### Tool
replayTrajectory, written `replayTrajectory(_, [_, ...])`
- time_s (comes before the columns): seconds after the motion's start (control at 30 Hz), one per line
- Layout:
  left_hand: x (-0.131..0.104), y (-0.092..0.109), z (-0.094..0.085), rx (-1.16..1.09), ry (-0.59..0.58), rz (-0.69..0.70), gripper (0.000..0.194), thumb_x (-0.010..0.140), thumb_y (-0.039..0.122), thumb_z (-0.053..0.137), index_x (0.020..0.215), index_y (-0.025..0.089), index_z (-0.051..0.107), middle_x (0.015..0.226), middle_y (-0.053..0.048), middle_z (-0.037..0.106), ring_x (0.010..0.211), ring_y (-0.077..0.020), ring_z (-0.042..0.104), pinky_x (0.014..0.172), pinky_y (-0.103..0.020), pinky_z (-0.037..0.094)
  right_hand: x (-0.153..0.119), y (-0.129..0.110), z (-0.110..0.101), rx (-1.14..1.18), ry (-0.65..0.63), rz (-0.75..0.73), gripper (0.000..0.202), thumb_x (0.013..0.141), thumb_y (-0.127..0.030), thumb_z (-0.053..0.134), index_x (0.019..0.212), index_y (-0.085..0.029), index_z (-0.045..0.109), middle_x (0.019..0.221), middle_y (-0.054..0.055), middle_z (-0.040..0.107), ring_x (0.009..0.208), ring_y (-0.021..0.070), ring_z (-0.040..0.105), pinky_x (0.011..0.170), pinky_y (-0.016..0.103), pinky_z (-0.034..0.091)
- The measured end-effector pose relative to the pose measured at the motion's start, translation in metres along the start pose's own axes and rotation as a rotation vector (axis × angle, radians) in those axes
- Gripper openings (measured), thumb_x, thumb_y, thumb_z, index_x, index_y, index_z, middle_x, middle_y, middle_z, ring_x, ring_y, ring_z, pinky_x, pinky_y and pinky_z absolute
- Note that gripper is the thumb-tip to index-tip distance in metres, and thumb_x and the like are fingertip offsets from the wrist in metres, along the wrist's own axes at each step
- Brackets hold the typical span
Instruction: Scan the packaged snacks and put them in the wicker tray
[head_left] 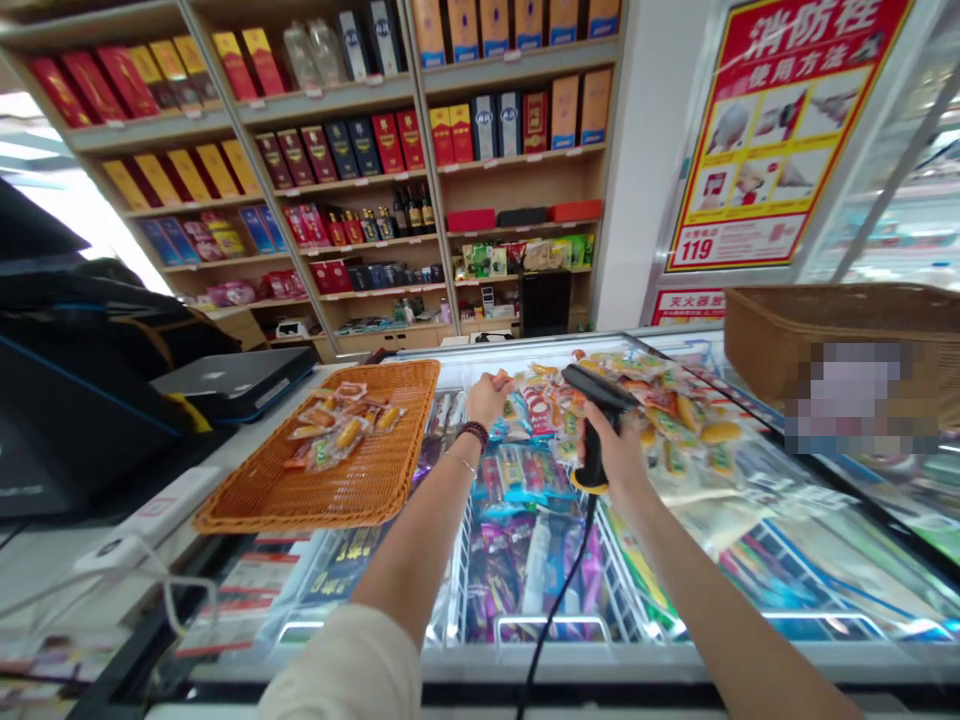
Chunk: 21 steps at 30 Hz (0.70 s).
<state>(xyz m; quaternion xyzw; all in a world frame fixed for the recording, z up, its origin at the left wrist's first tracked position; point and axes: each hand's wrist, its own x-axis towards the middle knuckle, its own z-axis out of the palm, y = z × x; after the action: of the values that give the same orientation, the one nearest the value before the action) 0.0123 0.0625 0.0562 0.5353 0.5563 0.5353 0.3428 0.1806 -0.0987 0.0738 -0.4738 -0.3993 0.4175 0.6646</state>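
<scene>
My right hand (622,450) is wrapped round the grip of a black barcode scanner (600,390), its cable running down toward me. The scanner head is over a pile of small packaged snacks (660,400) on the freezer's glass top. My left hand (489,398), with a dark bead bracelet (475,432), is at the pile's left edge, fingers drawn together; I cannot make out what is in them. On the left stands an orange wicker basket (247,500) with several wrapped snacks (349,430) in it.
Under the glass, wire baskets hold ice-cream packets (517,560). A brown basket (885,310), partly blurred out, stands at the right. A black device (232,380) lies left on the counter. Shelves of boxed bottles (360,145) line the back, and a red poster (787,130) hangs right.
</scene>
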Motion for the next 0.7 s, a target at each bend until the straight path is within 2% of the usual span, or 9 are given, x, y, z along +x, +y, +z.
replayTrajectory(0.07, [-0.007,-0.004,-0.009,-0.207,-0.015,-0.109,0.028,0.081,0.037,0.080,0.073,0.022,0.058,0.076,-0.005,0.066,0.089,-0.0232,0.070,0.080,-0.029,0.052,-0.004,0.004,0.006,-0.039,-0.066,0.004,0.048,0.073,-0.071,0.072,0.074,-0.026,0.054,0.051,-0.003,0.053,0.040,0.0150,0.048,0.040,0.030,0.040])
replayTrajectory(0.13, [-0.018,-0.009,-0.015,-0.420,-0.091,-0.174,0.019,0.087,0.033,0.073,0.078,0.020,0.063,0.077,-0.005,0.068,0.078,-0.0182,0.068,0.077,-0.028,0.052,-0.009,0.009,0.011,-0.078,-0.134,0.012,0.050,0.072,-0.072,0.072,0.069,-0.027,0.052,0.048,-0.003,0.053,0.038,0.0147,0.047,0.040,0.030,0.039])
replayTrajectory(0.23, [-0.037,-0.018,-0.022,-0.602,-0.173,-0.176,0.006,0.082,0.020,0.073,0.085,0.018,0.068,0.083,-0.005,0.072,0.078,-0.0153,0.068,0.081,-0.027,0.054,-0.015,0.015,0.016,-0.147,-0.233,0.030,0.051,0.073,-0.072,0.073,0.063,-0.026,0.052,0.044,-0.002,0.052,0.036,0.0141,0.045,0.039,0.029,0.039])
replayTrajectory(0.4, [-0.053,-0.029,-0.031,-0.653,-0.117,-0.106,0.024,0.074,0.020,0.080,0.096,0.018,0.072,0.094,-0.006,0.076,0.093,-0.0217,0.072,0.090,-0.036,0.057,-0.018,0.018,0.014,-0.261,-0.299,-0.020,0.050,0.079,-0.069,0.071,0.063,-0.025,0.053,0.043,-0.002,0.054,0.036,0.0145,0.048,0.042,0.028,0.040])
replayTrajectory(0.7, [-0.050,-0.036,-0.042,-0.699,-0.056,-0.129,0.025,0.077,0.026,0.081,0.100,0.017,0.073,0.100,-0.008,0.077,0.098,-0.0224,0.072,0.094,-0.035,0.055,-0.012,0.017,0.003,-0.740,-0.331,-0.126,0.045,0.085,-0.063,0.061,0.060,-0.026,0.051,0.038,-0.001,0.053,0.034,0.0173,0.052,0.046,0.029,0.040])
